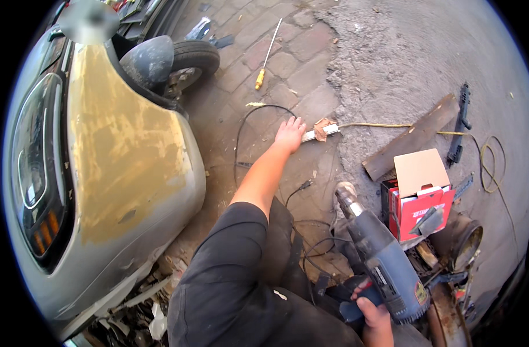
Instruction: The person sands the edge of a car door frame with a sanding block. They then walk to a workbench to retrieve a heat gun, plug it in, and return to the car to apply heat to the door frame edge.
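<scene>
My left hand reaches forward to the near end of a white power strip; its fingertips look spread over that end, and whether they grip it is unclear. A brown dry leaf-like scrap lies across the strip. My right hand is wrapped round the handle of a blue-grey heat gun, low in front of me. Its metal nozzle points forward and slightly left. A loose black plug on a cable lies on the ground between my left arm and the heat gun.
At left stands a car body with a yellowish filler-coated panel and a wheel. A yellow-handled screwdriver lies ahead. On the right are a plank, an opened red box, a yellow cord and a rusty metal cylinder.
</scene>
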Demonstrator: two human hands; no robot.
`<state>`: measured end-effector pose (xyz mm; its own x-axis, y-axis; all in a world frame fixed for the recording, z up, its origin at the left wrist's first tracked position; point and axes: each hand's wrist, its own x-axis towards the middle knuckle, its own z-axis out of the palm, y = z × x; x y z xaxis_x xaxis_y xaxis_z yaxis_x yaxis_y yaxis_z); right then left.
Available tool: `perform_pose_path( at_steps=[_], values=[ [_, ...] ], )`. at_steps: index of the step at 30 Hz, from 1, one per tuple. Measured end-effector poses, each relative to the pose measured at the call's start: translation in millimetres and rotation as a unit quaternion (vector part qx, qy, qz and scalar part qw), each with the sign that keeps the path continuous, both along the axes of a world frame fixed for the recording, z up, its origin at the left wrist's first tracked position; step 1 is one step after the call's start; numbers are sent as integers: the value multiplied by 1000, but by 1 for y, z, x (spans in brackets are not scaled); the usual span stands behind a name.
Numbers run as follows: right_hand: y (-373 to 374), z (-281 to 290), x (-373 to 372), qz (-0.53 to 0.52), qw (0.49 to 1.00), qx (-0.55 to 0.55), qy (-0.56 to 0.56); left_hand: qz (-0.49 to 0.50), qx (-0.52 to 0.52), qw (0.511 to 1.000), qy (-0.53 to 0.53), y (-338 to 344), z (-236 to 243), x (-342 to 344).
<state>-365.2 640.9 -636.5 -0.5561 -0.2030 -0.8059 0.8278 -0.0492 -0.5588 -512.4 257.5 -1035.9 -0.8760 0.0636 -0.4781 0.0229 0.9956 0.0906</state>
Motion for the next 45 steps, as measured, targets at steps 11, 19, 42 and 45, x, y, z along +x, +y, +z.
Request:
perform_pose_path(
  at_steps=[11, 19, 42, 45],
  values=[
    [-7, -20, 90, -193, 969, 50, 148, -244, 60, 965, -75, 11, -14, 6],
    [-25, -15, 111, -175, 967, 55, 175, -343, -10, 926, -155, 53, -7, 17],
    [-63, -11, 66, -177, 925, 28, 335, -203, 242, 898, -304, 138, 120, 85],
    [-66, -14, 69, -170, 907, 57, 381, -154, 112, 934, -301, 134, 107, 87]
  ],
)
